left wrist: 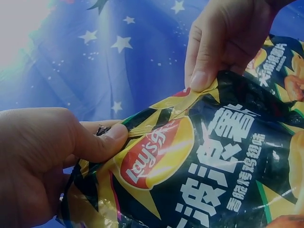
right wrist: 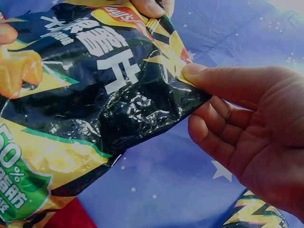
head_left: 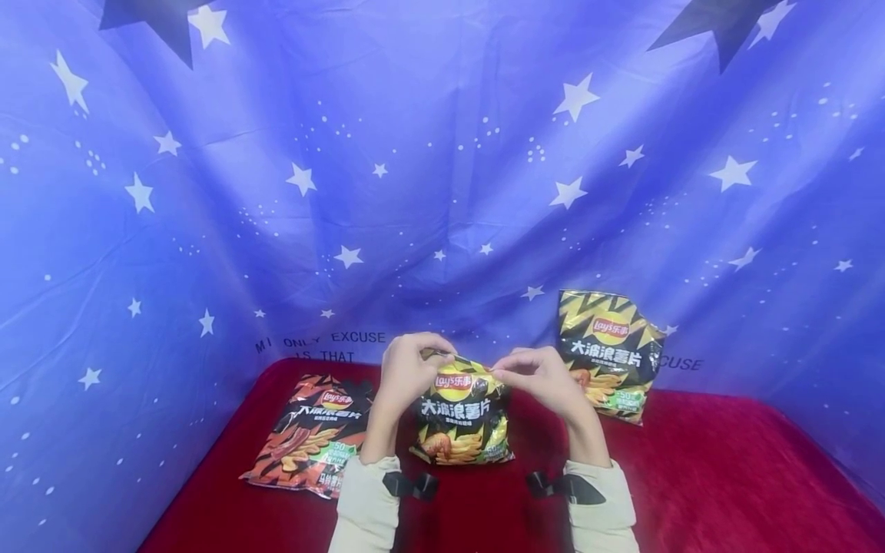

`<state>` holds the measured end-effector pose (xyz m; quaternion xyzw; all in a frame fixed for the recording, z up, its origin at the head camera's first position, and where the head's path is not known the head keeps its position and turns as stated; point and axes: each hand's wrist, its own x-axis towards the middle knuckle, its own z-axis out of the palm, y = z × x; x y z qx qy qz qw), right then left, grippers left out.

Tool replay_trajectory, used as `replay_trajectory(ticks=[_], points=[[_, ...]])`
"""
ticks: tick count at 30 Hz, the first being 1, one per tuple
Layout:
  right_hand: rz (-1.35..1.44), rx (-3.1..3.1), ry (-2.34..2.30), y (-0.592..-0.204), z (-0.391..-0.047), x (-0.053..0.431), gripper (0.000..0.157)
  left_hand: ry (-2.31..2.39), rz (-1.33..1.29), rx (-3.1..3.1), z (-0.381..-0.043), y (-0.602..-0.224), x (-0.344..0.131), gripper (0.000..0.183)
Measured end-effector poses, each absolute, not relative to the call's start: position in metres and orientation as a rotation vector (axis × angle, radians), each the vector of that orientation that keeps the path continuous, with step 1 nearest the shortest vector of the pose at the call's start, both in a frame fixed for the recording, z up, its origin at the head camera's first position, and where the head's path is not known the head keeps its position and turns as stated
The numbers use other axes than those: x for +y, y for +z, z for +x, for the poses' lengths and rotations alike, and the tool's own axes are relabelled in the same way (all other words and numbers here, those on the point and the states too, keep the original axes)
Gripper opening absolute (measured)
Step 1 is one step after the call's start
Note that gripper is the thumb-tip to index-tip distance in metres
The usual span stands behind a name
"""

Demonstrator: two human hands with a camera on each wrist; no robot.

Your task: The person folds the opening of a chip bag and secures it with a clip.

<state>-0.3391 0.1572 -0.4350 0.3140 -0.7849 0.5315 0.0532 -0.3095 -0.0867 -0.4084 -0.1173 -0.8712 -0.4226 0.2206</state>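
Note:
A black and yellow bag of potato chips [head_left: 456,418] stands upright at the middle of the table, its printed front facing me. My left hand [head_left: 415,369] pinches its top edge on the left, thumb on the front, as the left wrist view shows with the thumb beside the red and yellow logo [left wrist: 156,154]. On the right part of the same top edge, my right hand [head_left: 542,376] pinches the film between thumb and fingers; in the right wrist view the thumb [right wrist: 213,78] presses the front. Whether the top seam is parted I cannot tell.
An orange-red chip bag [head_left: 311,445] lies at the left, by my left forearm. Another black and yellow chip bag [head_left: 608,361] leans upright behind my right hand. Dark red cloth [head_left: 726,468] covers the table, and a blue starry curtain [head_left: 429,192] hangs behind.

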Motion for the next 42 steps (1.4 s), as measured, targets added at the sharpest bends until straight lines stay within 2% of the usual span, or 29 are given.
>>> replay_trajectory(ticks=[19, 35, 42], points=[[0.890, -2.420, 1.641, -0.438, -0.346, 0.158, 0.015, -1.143, -0.318, -2.403, -0.315, -0.409, -0.085, 0.007], [0.669, -2.548, 1.663, -0.436, -0.337, 0.158, 0.017, -1.085, -0.324, -2.433, -0.312, -0.417, -0.089, 0.013], [0.621, -2.550, 1.672, -0.436, -0.336, 0.157, 0.016, -1.126, -0.299, -2.408, -0.312, -0.419, -0.086, 0.009]])
